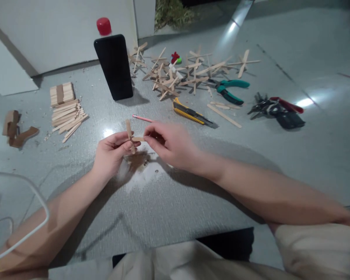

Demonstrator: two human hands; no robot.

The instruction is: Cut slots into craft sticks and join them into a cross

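Near the middle of the view, my left hand (112,151) pinches a small piece made of crossed wooden sticks (128,130), one stick pointing up and one pointing right. My right hand (172,146) has its thumb and forefinger closed on the tip of the stick that points right. Just beyond my right hand lies a pink pencil (141,118), partly hidden by that hand. A yellow utility knife (189,112) rests farther back on the right, its blade end toward the right. Below the hands is a brownish patch (137,160) on the grey surface.
Several crossed-stick pieces (166,79) are piled at the back, beside a black phone (113,66) standing before a red-capped bottle (104,26). Teal pliers (233,89) and keys (280,111) lie right; loose sticks (67,116) and torn brown paper (16,130) left. A white cable (32,186) crosses lower left.
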